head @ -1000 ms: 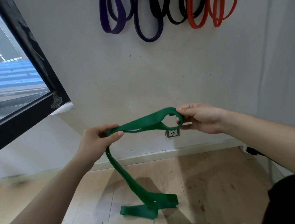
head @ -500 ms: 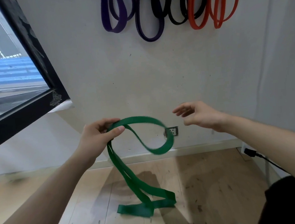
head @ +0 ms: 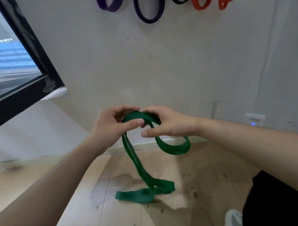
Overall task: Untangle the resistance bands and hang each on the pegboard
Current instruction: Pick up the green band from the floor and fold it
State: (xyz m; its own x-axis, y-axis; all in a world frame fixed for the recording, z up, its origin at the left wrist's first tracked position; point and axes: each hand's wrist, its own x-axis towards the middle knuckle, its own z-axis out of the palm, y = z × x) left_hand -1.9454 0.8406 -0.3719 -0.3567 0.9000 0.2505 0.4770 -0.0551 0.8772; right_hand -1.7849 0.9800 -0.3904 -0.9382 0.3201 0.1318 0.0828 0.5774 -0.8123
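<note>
Pinching the top of the green band [head: 176, 149] between thumb and fingers, the left hand [head: 108, 128] sits close beside the right hand [head: 170, 123], whose fingers seem to curl over the same bend. Below both grips one loop hangs free and the rest trails down onto the floor [head: 80, 198].

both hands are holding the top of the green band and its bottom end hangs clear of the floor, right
Not quite. The left hand and right hand do hold the top of the green resistance band, but its bottom end lies folded on the wooden floor, not clear of it. The head view shows this.
</note>
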